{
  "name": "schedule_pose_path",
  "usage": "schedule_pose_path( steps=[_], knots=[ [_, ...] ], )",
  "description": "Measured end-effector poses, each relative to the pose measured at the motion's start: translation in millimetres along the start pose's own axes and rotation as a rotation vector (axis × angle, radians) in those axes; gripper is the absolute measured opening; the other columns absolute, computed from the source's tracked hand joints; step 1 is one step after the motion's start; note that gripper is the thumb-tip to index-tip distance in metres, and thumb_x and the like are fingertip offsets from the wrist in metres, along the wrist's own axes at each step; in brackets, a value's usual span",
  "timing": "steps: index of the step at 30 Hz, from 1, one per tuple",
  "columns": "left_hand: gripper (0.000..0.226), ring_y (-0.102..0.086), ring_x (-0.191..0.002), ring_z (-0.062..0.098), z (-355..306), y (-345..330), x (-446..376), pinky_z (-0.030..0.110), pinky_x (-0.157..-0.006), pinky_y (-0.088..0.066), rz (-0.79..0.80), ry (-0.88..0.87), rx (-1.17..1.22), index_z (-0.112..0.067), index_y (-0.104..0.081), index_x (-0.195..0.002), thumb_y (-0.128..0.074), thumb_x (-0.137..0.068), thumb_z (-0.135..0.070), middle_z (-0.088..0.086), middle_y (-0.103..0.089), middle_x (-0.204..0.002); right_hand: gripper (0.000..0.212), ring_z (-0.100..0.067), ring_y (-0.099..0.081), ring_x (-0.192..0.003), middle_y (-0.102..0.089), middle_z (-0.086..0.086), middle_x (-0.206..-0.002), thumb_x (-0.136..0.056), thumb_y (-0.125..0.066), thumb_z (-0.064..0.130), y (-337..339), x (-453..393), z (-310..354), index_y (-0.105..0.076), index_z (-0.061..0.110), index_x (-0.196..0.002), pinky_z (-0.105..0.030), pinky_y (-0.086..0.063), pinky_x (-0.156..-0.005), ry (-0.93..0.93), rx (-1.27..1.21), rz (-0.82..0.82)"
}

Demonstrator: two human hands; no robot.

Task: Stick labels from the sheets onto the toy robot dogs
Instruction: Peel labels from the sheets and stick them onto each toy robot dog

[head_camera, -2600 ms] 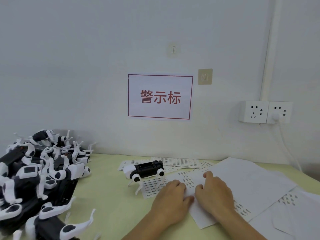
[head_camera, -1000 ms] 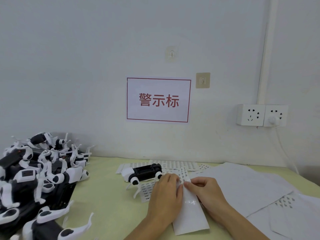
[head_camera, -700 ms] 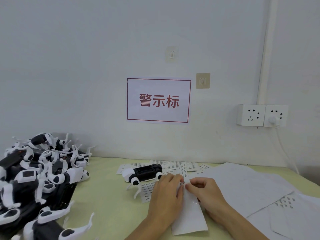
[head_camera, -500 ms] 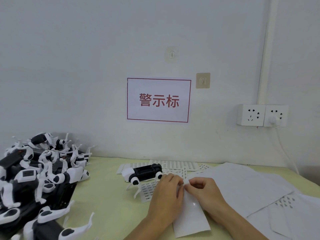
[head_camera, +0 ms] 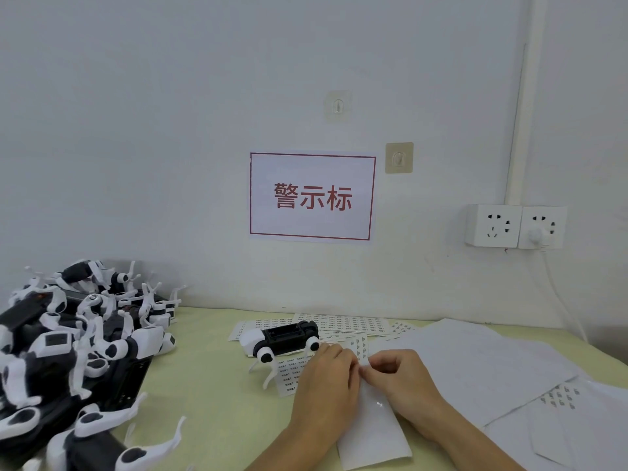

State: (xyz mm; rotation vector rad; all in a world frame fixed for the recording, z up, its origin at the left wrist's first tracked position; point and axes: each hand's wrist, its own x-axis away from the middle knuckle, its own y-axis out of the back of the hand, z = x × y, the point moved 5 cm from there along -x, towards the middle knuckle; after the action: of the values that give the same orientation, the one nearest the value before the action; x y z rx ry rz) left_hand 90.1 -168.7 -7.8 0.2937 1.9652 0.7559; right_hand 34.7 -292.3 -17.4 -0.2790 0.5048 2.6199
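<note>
A black-and-white toy robot dog [head_camera: 283, 341] lies on its back on the yellow-green table, on top of label sheets [head_camera: 343, 323]. In front of it a narrow label strip [head_camera: 372, 433] stretches toward me. My left hand [head_camera: 328, 379] and my right hand [head_camera: 401, 377] meet at the strip's far end. The fingertips of both pinch the strip there, just right of the dog. Whether a label is lifted off the strip is hidden by my fingers.
A big heap of toy robot dogs [head_camera: 71, 351] fills the table's left side. Loose white sheets [head_camera: 492, 365] cover the right side, some with a few labels left [head_camera: 559, 397]. A red-framed sign [head_camera: 312, 196] and wall sockets [head_camera: 516, 226] sit on the wall behind.
Both hands went from lying flat on the sheets to pinching the folded strip's far end. Over the last second they barely move and the strip shifts slightly.
</note>
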Motion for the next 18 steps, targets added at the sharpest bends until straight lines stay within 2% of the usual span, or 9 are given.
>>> schedule_pose_path(
  steps=[4,8,11,12,14,16,18],
  knots=[
    [0.021,-0.046,-0.102,0.008,0,1,0,0.022,-0.086,-0.038,-0.01,0.021,0.027,-0.017,-0.061,-0.101,-0.042,-0.104,-0.026,-0.006,-0.057,-0.103,0.02,-0.011,-0.057,-0.069,-0.067,-0.022,-0.078,-0.087,-0.068,0.015,0,1,1,-0.072,0.002,-0.072,-0.028,-0.043,-0.068,-0.014,0.01,-0.003],
    [0.018,-0.046,-0.103,0.007,-3,3,0,0.021,-0.085,-0.038,0.016,0.003,0.017,-0.017,-0.061,-0.099,-0.046,-0.101,-0.026,-0.007,-0.057,-0.103,0.024,-0.01,-0.048,-0.064,-0.055,-0.009,-0.062,-0.085,-0.068,0.014,1,1,0,-0.065,-0.001,-0.067,-0.026,-0.037,-0.064,-0.019,0.016,-0.018],
    [0.013,-0.053,-0.101,0.013,-9,5,0,0.024,-0.083,-0.044,0.076,-0.051,-0.107,-0.015,-0.066,-0.093,-0.055,-0.096,-0.023,-0.003,-0.061,-0.098,0.017,-0.01,-0.059,-0.069,-0.068,-0.007,-0.07,-0.084,-0.071,0.015,2,0,-3,-0.072,0.003,-0.071,-0.024,-0.044,-0.069,-0.042,0.023,-0.057],
    [0.007,-0.059,-0.091,0.014,-12,6,0,0.023,-0.076,-0.048,0.102,-0.091,-0.175,-0.016,-0.067,-0.083,-0.068,-0.087,-0.022,-0.004,-0.063,-0.088,0.014,-0.01,-0.064,-0.073,-0.072,-0.006,-0.074,-0.083,-0.072,0.015,2,-1,-3,-0.075,0.006,-0.073,-0.023,-0.047,-0.071,-0.051,0.023,-0.069],
    [0.025,-0.061,-0.068,0.011,-18,7,0,0.019,-0.059,-0.05,0.113,-0.15,-0.282,-0.023,-0.065,-0.062,-0.089,-0.058,-0.023,-0.009,-0.06,-0.067,0.015,-0.01,-0.065,-0.074,-0.073,-0.008,-0.075,-0.085,-0.072,0.016,1,0,-2,-0.076,0.008,-0.072,-0.022,-0.049,-0.071,-0.042,0.031,-0.06],
    [0.033,-0.059,-0.061,0.01,-21,5,-2,0.018,-0.053,-0.047,0.141,-0.185,-0.376,-0.025,-0.062,-0.056,-0.093,-0.044,-0.024,-0.01,-0.058,-0.06,0.018,-0.01,-0.064,-0.072,-0.072,-0.012,-0.076,-0.086,-0.071,0.016,1,0,-1,-0.075,0.007,-0.071,-0.023,-0.048,-0.07,-0.026,0.034,-0.044],
    [0.034,-0.059,-0.06,0.011,-23,2,-2,0.02,-0.052,-0.047,0.148,-0.238,-0.421,-0.025,-0.061,-0.055,-0.092,-0.041,-0.024,-0.008,-0.057,-0.059,0.02,-0.011,-0.063,-0.072,-0.071,-0.016,-0.078,-0.087,-0.07,0.017,1,1,0,-0.074,0.004,-0.072,-0.025,-0.048,-0.071,-0.017,0.045,-0.04]
  ],
)
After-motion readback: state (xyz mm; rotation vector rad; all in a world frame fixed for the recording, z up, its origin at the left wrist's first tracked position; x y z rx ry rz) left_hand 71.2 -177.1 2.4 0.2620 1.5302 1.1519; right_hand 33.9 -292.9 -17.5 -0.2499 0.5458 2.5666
